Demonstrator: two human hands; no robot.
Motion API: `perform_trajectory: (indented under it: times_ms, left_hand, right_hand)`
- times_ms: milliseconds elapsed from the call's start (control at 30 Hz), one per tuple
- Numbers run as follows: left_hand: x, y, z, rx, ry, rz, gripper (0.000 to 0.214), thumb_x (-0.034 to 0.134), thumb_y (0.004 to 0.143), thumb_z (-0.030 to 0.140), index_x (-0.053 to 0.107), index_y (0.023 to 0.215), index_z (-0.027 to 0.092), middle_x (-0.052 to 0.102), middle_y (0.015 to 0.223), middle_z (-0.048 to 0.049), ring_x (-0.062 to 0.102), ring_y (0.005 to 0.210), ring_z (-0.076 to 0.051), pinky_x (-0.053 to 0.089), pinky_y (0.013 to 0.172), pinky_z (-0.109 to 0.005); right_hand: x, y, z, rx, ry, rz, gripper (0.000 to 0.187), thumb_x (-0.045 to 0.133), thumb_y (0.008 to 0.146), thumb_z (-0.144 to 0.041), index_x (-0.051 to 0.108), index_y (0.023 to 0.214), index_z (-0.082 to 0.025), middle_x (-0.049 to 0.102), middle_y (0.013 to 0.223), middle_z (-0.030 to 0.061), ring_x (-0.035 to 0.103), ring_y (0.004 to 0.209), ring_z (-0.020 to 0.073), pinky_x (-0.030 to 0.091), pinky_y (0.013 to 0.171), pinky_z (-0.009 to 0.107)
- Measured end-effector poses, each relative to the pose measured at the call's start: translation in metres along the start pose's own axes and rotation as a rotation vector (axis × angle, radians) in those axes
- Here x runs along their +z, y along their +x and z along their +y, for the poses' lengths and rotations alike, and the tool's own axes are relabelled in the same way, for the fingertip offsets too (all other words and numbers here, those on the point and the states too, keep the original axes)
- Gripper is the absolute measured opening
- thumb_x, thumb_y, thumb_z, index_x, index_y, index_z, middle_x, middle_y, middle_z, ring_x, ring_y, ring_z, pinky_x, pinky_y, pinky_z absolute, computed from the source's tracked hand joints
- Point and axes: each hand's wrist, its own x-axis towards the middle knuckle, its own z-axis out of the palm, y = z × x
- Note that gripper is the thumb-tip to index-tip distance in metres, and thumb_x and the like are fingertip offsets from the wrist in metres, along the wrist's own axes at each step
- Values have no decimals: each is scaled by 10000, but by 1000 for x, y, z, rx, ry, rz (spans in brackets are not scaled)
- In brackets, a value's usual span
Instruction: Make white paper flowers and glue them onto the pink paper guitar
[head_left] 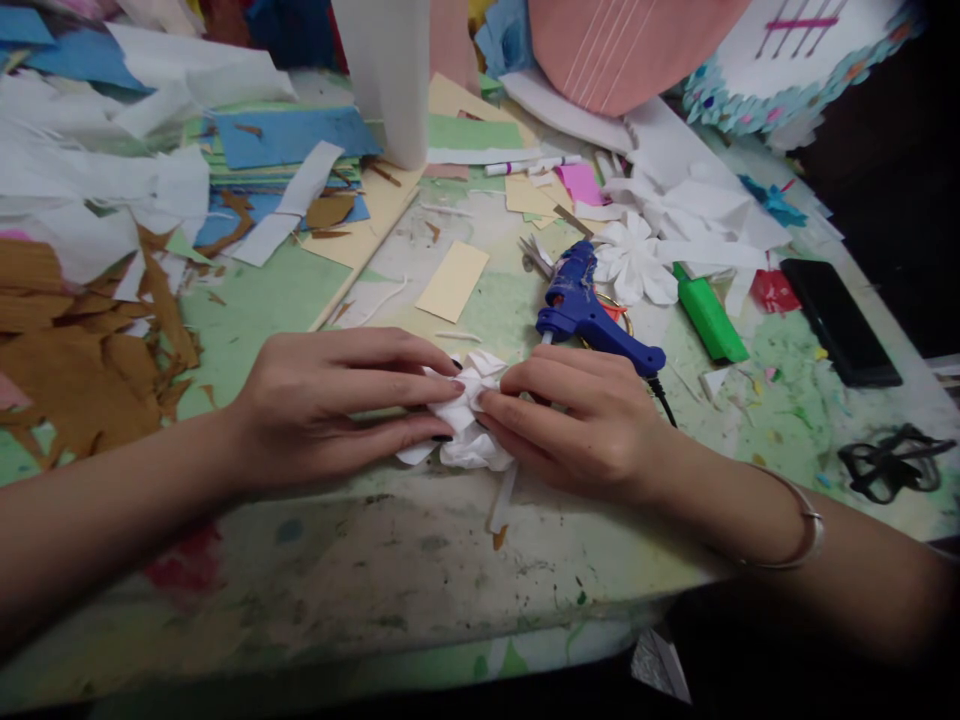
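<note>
The crumpled white paper piece (472, 400) sits at the near middle of the tabletop (390, 570), between the two hands and just in front of the blue glue gun (592, 315). It looks very light, thin and soft, with loose folds standing up from it, so it would likely crease or tear under a hard squeeze; the surface seems dry and matte rather than slippery. The gathered middle, where the folds bunch together, looks the safest place to take hold, while the loose outer edges would probably bend or flatten. The left hand (319, 405) lies palm down with its fingers fairly straight and slightly apart, their tips and the thumb pinching the left side of the piece with little opening between them. The right hand (585, 415) is curled more tightly, its fingertips pinching the right side; how its thumb is placed under the folds, I cannot tell. The fingertips of the two hands come close together over the paper but remain apart.
</note>
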Motion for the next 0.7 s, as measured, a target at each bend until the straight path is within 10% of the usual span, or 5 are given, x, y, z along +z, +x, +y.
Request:
perform_trajectory:
  times_ms: [500, 700]
  left_hand:
    - [-1, 0, -4, 112, 6, 24, 197, 696, 818, 185, 707, 1012, 150, 740, 974, -67, 693, 849, -118, 587, 793, -211]
    - [0, -2, -2, 35, 11, 7, 183, 682, 831, 245, 707, 1012, 261, 746, 985, -23, 708, 845, -137, 599, 773, -232]
  right_hand:
    - [0, -5, 0, 85, 78, 53, 171, 598, 871, -278, 646, 928, -124, 658, 774, 40, 576, 675, 128, 441, 572, 262]
    - [-3, -4, -1, 175, 171, 35, 171, 566, 890, -296, 628, 944, -146, 666, 785, 29, 593, 674, 107, 436, 584, 237]
